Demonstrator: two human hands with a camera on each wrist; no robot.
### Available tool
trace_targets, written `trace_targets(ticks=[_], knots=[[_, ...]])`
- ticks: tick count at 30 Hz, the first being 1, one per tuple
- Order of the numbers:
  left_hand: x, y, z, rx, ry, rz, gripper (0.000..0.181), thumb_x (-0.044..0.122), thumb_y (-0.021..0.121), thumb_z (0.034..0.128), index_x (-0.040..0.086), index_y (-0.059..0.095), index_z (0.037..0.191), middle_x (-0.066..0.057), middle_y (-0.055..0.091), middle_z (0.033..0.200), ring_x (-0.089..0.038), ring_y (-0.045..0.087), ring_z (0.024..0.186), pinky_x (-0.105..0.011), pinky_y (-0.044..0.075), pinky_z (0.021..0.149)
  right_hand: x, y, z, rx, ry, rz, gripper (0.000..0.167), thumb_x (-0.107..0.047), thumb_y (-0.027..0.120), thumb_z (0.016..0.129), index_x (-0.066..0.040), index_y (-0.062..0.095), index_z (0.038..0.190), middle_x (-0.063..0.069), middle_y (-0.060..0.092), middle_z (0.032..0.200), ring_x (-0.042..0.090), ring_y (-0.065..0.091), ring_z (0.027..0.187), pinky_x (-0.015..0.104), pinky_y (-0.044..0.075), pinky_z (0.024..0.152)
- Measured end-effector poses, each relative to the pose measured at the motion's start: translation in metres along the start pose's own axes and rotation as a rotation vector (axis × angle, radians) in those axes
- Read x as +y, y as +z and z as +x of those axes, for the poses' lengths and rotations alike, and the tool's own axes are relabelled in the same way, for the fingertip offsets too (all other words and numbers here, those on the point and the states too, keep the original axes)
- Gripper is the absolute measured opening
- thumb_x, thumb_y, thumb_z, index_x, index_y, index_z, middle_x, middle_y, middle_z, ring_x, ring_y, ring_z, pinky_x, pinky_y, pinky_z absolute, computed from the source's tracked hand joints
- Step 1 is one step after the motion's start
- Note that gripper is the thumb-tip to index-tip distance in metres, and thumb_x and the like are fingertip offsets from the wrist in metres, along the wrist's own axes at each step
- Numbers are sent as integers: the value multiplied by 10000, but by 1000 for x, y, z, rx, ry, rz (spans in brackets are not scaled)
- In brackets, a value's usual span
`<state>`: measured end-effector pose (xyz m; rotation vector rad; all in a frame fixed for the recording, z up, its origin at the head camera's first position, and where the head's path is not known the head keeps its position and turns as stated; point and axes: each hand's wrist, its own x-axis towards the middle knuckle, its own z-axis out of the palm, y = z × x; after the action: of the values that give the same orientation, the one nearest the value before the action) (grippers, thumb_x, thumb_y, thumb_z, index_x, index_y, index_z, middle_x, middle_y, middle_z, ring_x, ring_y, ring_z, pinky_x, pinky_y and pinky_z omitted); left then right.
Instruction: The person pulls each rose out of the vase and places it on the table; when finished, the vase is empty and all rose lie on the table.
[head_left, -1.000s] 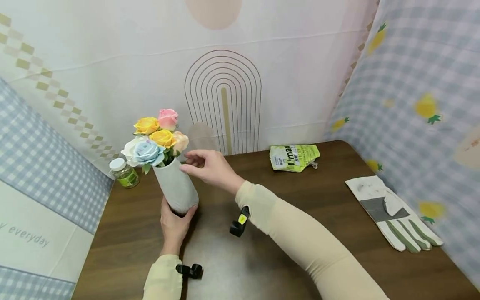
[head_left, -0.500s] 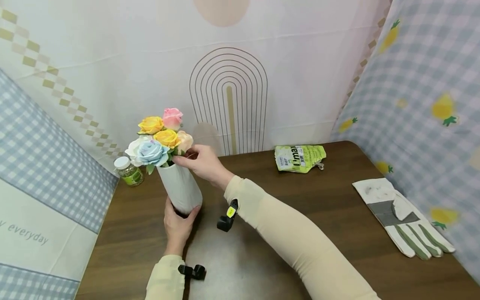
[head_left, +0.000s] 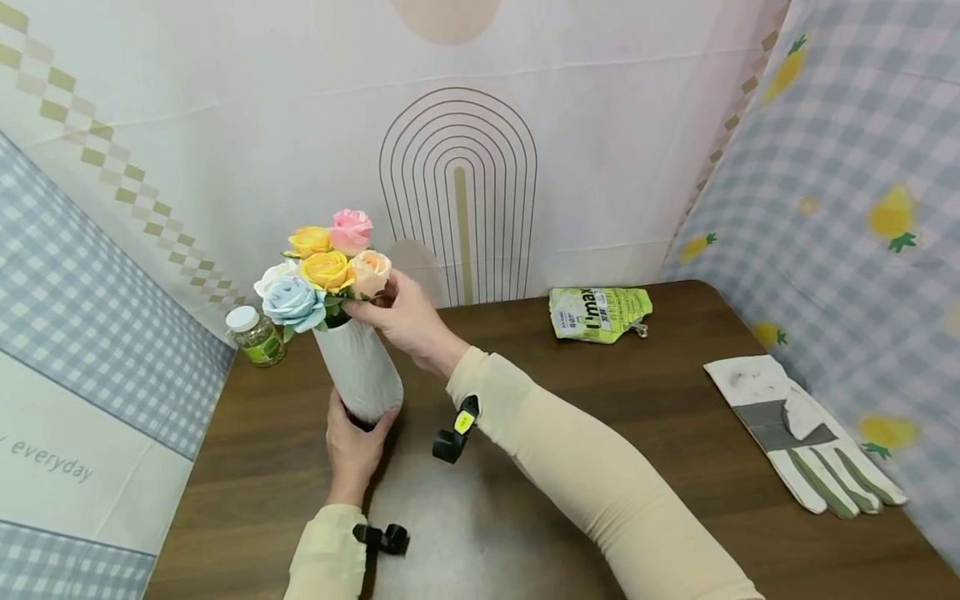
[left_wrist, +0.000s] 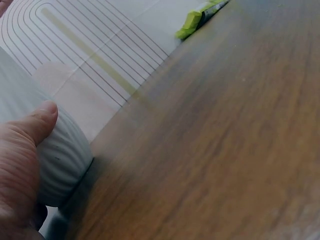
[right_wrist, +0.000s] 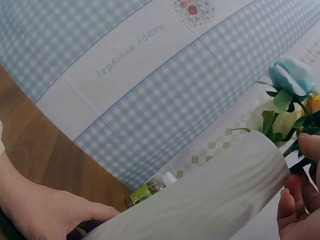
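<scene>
A white ribbed vase point(head_left: 360, 371) leans left in the head view, holding several roses: pink point(head_left: 351, 231), yellow point(head_left: 326, 271), peach point(head_left: 371, 274), pale blue point(head_left: 293, 302) and white point(head_left: 274, 275). My left hand point(head_left: 352, 450) grips the vase low down, its thumb point(left_wrist: 42, 122) on the near wall in the left wrist view. At the vase's mouth, my right hand point(head_left: 412, 323) is just under the peach rose. In the right wrist view its thumb and fingers point(right_wrist: 295, 195) pinch a dark green stem. Which rose this stem carries is hard to tell.
Behind the vase to the left stands a jar point(head_left: 257, 336) with a white lid. A green pouch point(head_left: 600, 314) lies at the table's back edge. A white and green work glove point(head_left: 802, 433) lies at the right. Cloth walls point(head_left: 600, 150) enclose the table.
My right hand has moved left from beside the vase to its mouth and taken hold of a stem. The peach rose stands further right and the blue rose further left. My left hand keeps its grip.
</scene>
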<state>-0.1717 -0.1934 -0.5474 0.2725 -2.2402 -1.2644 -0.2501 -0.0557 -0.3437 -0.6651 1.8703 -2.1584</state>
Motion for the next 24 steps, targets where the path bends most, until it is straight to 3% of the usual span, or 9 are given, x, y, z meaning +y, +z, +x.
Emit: trace_targets(ticks=[4, 14, 24], knots=[[-1, 0, 0, 3, 3, 3, 970, 337, 872, 685, 148, 343, 1476, -132, 484, 1377, -326, 470, 1237, -511, 363, 995, -4, -1, -2, 0, -21, 19, 497, -67, 700, 877, -92, 505, 1333, 32, 616, 1197, 143, 595, 1020, 274, 507, 830], [-2, 0, -1, -5, -3, -3, 963, 345, 863, 695, 170, 335, 1482, -121, 484, 1378, -316, 474, 1233, -494, 364, 998, -1, -2, -2, 32, -4, -51, 405, -95, 698, 883, -29, 602, 1271, 45, 636, 1206, 112, 591, 1083, 283, 497, 880], [-3, 0, 0, -11, -2, -5, 964, 371, 851, 704, 191, 321, 1489, -111, 477, 1388, -307, 470, 1241, -494, 363, 1003, -11, -10, -1, 45, -125, 19, 356, -29, 712, 854, 10, 653, 1203, 89, 640, 1191, 131, 590, 1062, 295, 505, 871]])
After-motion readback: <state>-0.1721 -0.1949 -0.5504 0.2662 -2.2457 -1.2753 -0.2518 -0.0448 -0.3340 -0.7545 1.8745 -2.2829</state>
